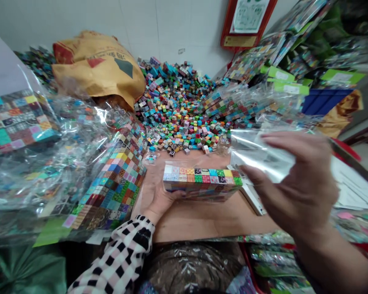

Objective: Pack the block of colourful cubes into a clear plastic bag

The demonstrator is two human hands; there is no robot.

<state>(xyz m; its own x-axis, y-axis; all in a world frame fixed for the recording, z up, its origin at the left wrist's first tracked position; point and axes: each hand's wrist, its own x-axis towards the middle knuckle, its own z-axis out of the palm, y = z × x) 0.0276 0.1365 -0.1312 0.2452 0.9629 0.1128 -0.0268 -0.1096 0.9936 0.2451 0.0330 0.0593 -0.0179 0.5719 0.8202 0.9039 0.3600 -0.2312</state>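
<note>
My left hand point(159, 196) grips the left end of a flat block of small coloured cubes point(202, 181), held just above a brown board point(196, 222). My right hand point(297, 183) is raised on the right, its thumb and fingers pinched on a clear plastic bag point(257, 153) whose open mouth sits at the block's right end. A checked sleeve covers my left forearm.
A big heap of loose coloured cubes point(184, 110) fills the back of the table. Bagged cube blocks point(110, 183) are stacked at the left, under a yellow sack point(95, 67). More packed bags point(263, 57) and green cards lie at the right.
</note>
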